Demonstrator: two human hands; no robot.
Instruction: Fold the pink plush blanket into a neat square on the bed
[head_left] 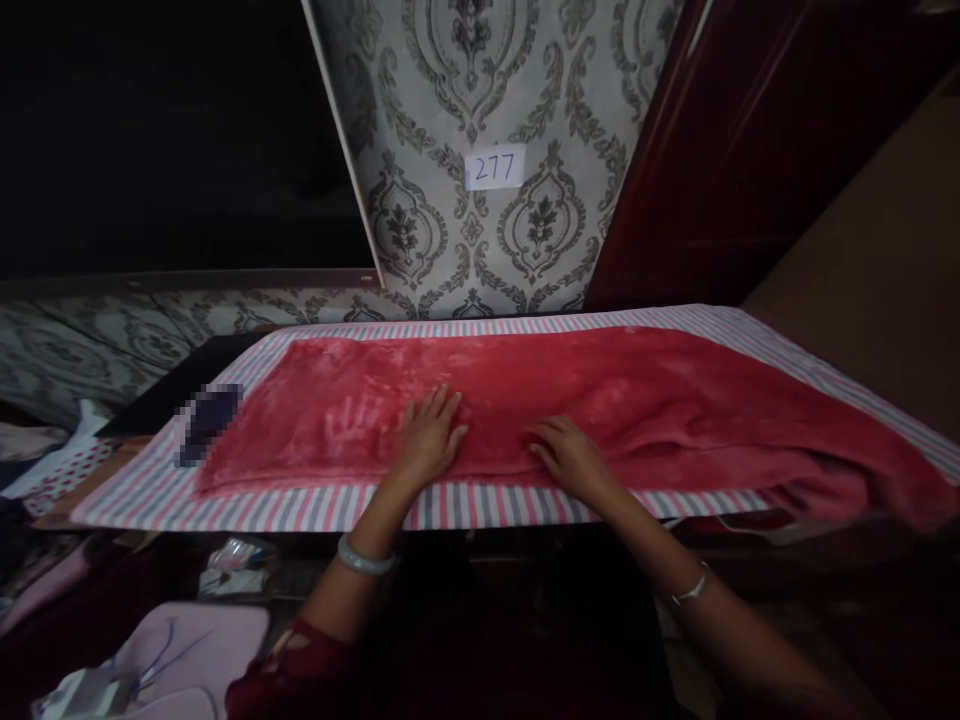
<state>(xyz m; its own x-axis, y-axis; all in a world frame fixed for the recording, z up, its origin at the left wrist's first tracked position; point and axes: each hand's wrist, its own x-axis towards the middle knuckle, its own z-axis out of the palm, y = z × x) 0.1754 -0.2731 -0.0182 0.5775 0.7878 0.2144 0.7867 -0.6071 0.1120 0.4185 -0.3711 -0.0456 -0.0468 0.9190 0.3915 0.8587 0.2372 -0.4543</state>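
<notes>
Red fleece cloth (570, 400) lies spread lengthwise on the striped board (300, 505), mostly smooth; its right end still droops off the edge. Left hand (429, 440) and right hand (568, 457) press flat, fingers open, gripping nothing. Looks like no fold is made yet.

Handwritten number "277" in blue ink, on a small white paper label (494, 167), the label stuck on the grey patterned wallpaper (450, 100) behind the worktop, no other readable text or brand visible
</notes>
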